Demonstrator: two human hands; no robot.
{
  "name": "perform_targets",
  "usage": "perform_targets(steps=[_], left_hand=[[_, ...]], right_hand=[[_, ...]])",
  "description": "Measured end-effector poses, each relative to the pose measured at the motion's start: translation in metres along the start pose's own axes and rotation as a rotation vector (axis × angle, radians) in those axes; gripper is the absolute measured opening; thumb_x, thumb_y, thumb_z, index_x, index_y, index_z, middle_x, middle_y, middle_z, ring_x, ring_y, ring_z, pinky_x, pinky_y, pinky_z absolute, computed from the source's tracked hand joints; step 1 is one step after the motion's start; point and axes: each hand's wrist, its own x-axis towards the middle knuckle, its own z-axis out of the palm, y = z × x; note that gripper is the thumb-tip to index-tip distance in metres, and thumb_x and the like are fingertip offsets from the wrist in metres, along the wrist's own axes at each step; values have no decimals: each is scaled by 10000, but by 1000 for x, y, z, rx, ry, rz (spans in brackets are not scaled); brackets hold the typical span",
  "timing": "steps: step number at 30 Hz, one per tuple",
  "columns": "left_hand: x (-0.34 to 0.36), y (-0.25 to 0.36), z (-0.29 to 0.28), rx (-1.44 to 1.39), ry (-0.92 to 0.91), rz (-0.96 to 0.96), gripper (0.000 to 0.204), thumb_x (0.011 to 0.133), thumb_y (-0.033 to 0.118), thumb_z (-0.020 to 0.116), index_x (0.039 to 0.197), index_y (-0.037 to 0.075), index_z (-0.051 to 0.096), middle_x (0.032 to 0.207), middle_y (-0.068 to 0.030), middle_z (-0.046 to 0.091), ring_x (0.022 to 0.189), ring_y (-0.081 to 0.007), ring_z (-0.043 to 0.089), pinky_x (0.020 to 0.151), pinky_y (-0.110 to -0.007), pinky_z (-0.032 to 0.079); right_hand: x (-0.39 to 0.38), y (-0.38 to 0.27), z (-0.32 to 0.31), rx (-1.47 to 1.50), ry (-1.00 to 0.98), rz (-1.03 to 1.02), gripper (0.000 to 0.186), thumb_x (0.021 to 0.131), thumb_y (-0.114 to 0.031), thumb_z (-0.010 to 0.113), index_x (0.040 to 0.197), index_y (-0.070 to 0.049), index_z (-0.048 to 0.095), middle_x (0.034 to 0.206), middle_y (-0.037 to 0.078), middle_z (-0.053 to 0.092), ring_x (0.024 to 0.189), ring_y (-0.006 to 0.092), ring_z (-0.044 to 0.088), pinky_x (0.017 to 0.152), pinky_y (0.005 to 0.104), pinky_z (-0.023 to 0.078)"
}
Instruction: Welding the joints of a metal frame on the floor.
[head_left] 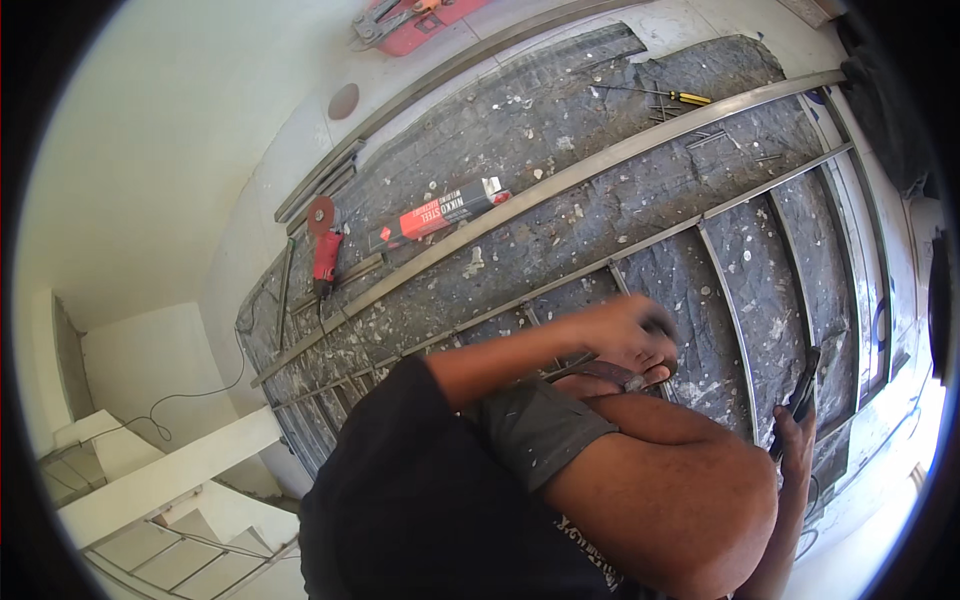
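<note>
My left hand (630, 335) reaches across from the left, just over my sandalled foot (590, 383) and the metal frame. Its fingers are curled and blurred around something small and dark, too smeared to name. Down at the right, beyond my bent knee, my right hand (793, 440) is wrapped round a black clamp-like tool (800, 395), which looks like a welding electrode holder. The tool stands close to the bars of the welded metal frame (726, 310). My knee and thigh hide part of the right forearm.
A long metal tube (560, 182) crosses the paint-spotted grey sheet (520, 130). Beyond lie a red angle grinder (325, 255) with a cord, a red-and-black electrode box (438, 215), a yellow-handled screwdriver (690, 98) and short rods. A red toolbox (415, 30) stands at the far edge.
</note>
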Motion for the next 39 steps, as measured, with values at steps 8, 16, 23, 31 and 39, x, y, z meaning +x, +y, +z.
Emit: perform_targets(steps=[8, 16, 23, 31, 39], left_hand=[[-61, -76, -224, 868, 904, -217, 250, 819, 257, 748, 1014, 103, 770, 1071, -189, 654, 1046, -371, 588, 907, -455, 488], [-21, -98, -257, 1303, 407, -448, 323, 733, 319, 785, 882, 34, 761, 1055, -227, 658, 1018, -411, 618, 900, -493, 498], [-4, -138, -274, 1199, 188, -601, 370, 735, 255, 759, 925, -50, 669, 962, -276, 674, 921, -425, 660, 804, -505, 517], [48, -124, -279, 965, 354, -259, 243, 688, 118, 774, 870, -34, 716, 870, -257, 698, 897, -445, 668, 863, -492, 507], [164, -15, -218, 1145, 635, 63, 277, 888, 100, 632, 1129, -36, 622, 1017, -251, 680, 961, -438, 647, 842, -484, 496]], right_hand=[[12, -7, -17, -13, 100, 123, 462, 796, -401, 726, 999, -25, 550, 761, 30, 533, 651, 136, 500, 588, 301, 419], [9, -17, -24, -24, 122, 142, 483, 773, -374, 732, 1025, -5, 549, 791, 46, 559, 653, 134, 522, 587, 301, 438], [8, -19, -43, -185, 167, 113, 781, 694, -546, 817, 1109, 79, 602, 1016, 222, 669, 916, 314, 636, 838, 411, 498], [10, -21, -62, -97, 108, 60, 803, 694, -629, 778, 1080, 57, 623, 1055, 263, 667, 1008, 365, 650, 888, 421, 490], [15, -27, -67, -24, 185, -5, 786, 687, -632, 780, 1061, 45, 641, 1041, 253, 675, 1010, 368, 651, 892, 423, 491]])
